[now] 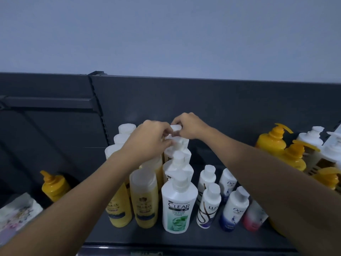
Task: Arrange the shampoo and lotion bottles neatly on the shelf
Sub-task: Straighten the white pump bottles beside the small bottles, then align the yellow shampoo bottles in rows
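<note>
On the dark shelf (pixel 147 235) stand rows of bottles running front to back. A white Clear pump bottle (pixel 178 206) leads a row of white pump bottles. Both my hands reach to the back of that row. My left hand (pixel 149 139) and my right hand (pixel 188 126) pinch the white pump top of a rear bottle (pixel 176 129) from either side. Left of this row stand yellow bottles with clear caps (pixel 144 198). To the right are small Lux (pixel 208 207) and Dove (pixel 234 209) bottles. My forearms hide part of the rows.
Large yellow pump bottles (pixel 273 143) and white pump bottles (pixel 311 137) crowd the right end. A single yellow pump bottle (pixel 53 185) and a floral pack (pixel 16 213) sit at the left. The shelf's dark back panel (pixel 221 108) rises behind.
</note>
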### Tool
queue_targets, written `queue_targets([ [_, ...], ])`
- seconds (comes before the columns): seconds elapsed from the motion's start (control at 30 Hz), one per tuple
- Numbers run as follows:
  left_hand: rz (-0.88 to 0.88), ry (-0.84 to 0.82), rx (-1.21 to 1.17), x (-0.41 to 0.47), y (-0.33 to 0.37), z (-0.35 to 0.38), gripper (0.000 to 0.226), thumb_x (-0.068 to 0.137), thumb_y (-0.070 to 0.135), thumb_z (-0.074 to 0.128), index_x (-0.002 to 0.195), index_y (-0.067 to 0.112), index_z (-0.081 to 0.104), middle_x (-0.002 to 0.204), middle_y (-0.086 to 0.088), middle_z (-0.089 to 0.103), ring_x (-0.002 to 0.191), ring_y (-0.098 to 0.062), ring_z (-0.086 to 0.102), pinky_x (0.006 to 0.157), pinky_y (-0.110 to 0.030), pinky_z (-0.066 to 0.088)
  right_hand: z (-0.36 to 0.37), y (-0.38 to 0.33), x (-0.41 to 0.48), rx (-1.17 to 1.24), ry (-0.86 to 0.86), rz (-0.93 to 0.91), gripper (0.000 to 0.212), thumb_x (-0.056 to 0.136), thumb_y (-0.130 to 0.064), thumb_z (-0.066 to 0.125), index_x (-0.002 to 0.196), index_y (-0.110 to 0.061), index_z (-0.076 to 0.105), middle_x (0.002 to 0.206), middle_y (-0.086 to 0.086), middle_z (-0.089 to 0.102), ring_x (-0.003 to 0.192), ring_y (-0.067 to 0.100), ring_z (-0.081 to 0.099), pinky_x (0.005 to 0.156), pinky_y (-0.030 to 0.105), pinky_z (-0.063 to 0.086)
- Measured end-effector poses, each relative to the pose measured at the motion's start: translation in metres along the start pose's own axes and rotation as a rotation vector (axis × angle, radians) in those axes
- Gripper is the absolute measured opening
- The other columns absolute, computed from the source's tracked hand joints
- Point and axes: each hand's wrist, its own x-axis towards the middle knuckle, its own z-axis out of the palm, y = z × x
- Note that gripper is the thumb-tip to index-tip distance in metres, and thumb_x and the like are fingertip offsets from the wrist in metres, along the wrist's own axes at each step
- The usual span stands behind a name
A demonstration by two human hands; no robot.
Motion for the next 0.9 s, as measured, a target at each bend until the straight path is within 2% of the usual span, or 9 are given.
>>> queue_targets([
  [0.13,-0.006,-0.125,0.074,0.029,0.001,0.013,0.033,0.089,0.039,0.074,0.12,0.03,0.073,0.105,0.006,0.076,0.092,-0.018,0.071,0.083,-0.041,0.061,0.005,0.01,0.009,-0.017,0.015,-0.037,0.02,0.085,-0.029,0.082,0.105,-0.028,0.082,0.102,-0.009,0.074,0.097,0.018,0.067,0.072,0.026,0.053],
  [0.33,-0.021,-0.189,0.121,0.04,-0.004,0.026,0.021,0.088,0.042,0.074,0.103,0.028,0.076,0.077,0.005,0.065,0.075,-0.018,0.063,0.064,-0.032,0.051,0.006,0.014,0.006,-0.006,0.01,-0.077,0.029,0.087,-0.009,0.069,0.103,-0.029,0.083,0.093,-0.012,0.076,0.088,0.017,0.068,0.066,0.023,0.049],
  [0.4,-0.021,-0.182,0.107,0.039,-0.004,0.027,0.023,0.088,0.043,0.073,0.108,0.03,0.077,0.082,0.005,0.069,0.079,-0.018,0.065,0.068,-0.034,0.054,0.005,0.013,0.005,0.015,0.005,-0.076,0.026,0.089,-0.013,0.07,0.106,-0.028,0.082,0.096,-0.013,0.075,0.091,0.016,0.068,0.068,0.023,0.05],
  [0.47,-0.022,-0.188,0.103,0.036,-0.004,0.025,0.027,0.09,0.042,0.071,0.115,0.033,0.076,0.089,0.004,0.072,0.083,-0.019,0.067,0.073,-0.037,0.058,0.002,0.012,0.004,0.027,-0.007,-0.058,0.023,0.09,-0.022,0.074,0.112,-0.026,0.08,0.108,-0.008,0.077,0.098,0.017,0.069,0.08,0.032,0.059],
  [0.57,0.0,-0.142,0.065,0.024,-0.012,0.011,0.029,0.096,0.039,0.064,0.123,0.032,0.073,0.098,0.004,0.077,0.088,-0.017,0.071,0.08,-0.043,0.061,-0.01,0.002,-0.006,0.018,0.045,-0.055,0.035,0.094,-0.035,0.073,0.125,-0.019,0.074,0.118,0.0,0.075,0.106,0.018,0.069,0.095,0.039,0.059],
  [0.63,-0.001,-0.052,0.024,0.006,-0.025,-0.01,0.029,0.098,0.037,0.064,0.125,0.029,0.072,0.106,0.009,0.078,0.096,-0.009,0.071,0.086,-0.034,0.061,-0.02,-0.012,-0.02,0.031,0.139,-0.106,0.039,0.095,-0.039,0.071,0.128,-0.018,0.072,0.117,-0.001,0.075,0.104,0.015,0.07,0.096,0.038,0.059],
  [0.7,-0.011,0.037,0.022,-0.02,-0.038,-0.038,0.024,0.098,0.037,0.065,0.119,0.029,0.074,0.104,0.015,0.076,0.094,0.002,0.068,0.082,-0.017,0.054,-0.027,-0.03,-0.041,0.064,0.165,-0.163,0.032,0.094,-0.039,0.071,0.121,-0.021,0.074,0.108,-0.006,0.075,0.097,0.009,0.07,0.092,0.035,0.06],
  [0.77,-0.025,0.036,0.036,-0.053,-0.049,-0.064,0.016,0.096,0.04,0.066,0.108,0.032,0.075,0.095,0.022,0.073,0.089,0.009,0.066,0.075,-0.009,0.048,-0.029,-0.051,-0.063,0.091,0.096,-0.219,0.028,0.093,-0.041,0.071,0.114,-0.025,0.076,0.1,-0.012,0.075,0.092,0.004,0.069,0.088,0.032,0.06],
  [0.9,-0.054,-0.153,0.119,-0.112,-0.068,-0.084,0.033,0.09,0.056,0.064,0.113,0.035,0.073,0.106,0.021,0.07,0.098,0.006,0.065,0.087,-0.025,0.057,-0.018,-0.089,-0.1,0.007,-0.152,-0.337,0.039,0.088,-0.055,0.072,0.117,-0.03,0.075,0.099,-0.016,0.072,0.093,0.002,0.068,0.084,0.027,0.057],
])
